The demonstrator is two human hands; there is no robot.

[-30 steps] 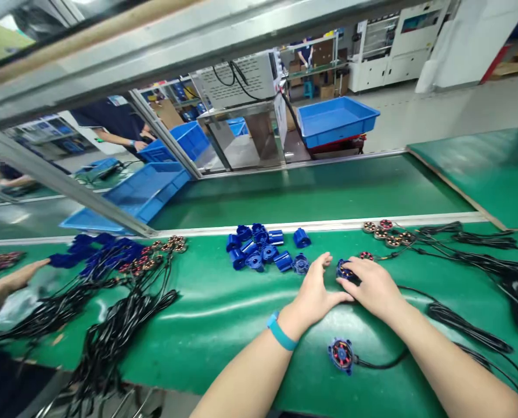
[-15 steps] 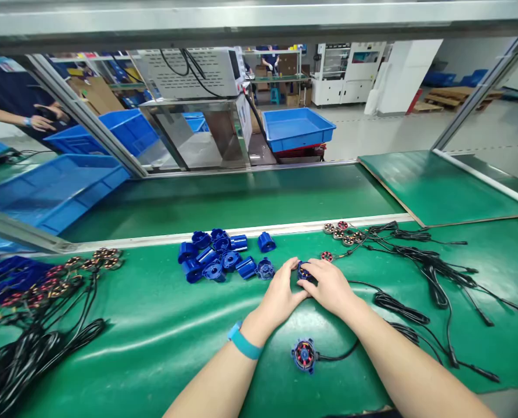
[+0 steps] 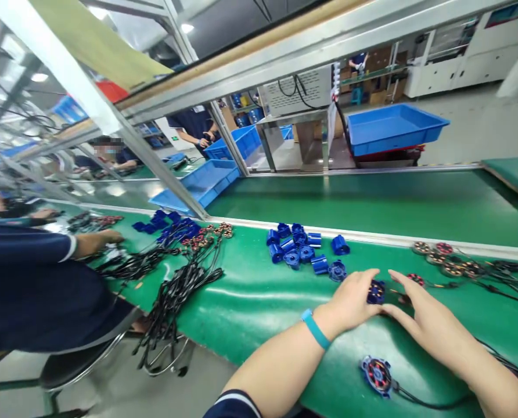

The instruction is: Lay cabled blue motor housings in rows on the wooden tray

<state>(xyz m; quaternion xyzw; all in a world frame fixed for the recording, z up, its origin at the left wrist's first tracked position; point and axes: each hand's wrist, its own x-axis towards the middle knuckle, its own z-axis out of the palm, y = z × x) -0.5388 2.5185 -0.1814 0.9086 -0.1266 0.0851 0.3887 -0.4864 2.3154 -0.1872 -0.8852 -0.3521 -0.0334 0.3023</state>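
My left hand (image 3: 355,299) is closed around a blue plastic housing with a copper-wound motor core (image 3: 376,292) inside it. Just to the right, my right hand (image 3: 431,316) is open, its thumb and fingers apart and curved toward the housing; part of its fingers is hidden. Below both hands, a second blue housing with a wound core (image 3: 378,374) lies face up on the green mat, a black cable running from it. A pile of blue housings (image 3: 300,247) lies left of my hands. Past my right hand are several copper wound cores (image 3: 453,267) with black cables.
At left, bundled black cables (image 3: 184,296) hang over the bench edge beside more wound cores and blue parts. A co-worker's arm (image 3: 96,244) reaches over the bench there. A metal frame post (image 3: 154,157) rises behind; blue trays (image 3: 394,128) stand beyond the bench.
The view has swung left, bringing the co-worker and far bench into sight. My right hand has come away from the housing and opened; my left hand still holds it.
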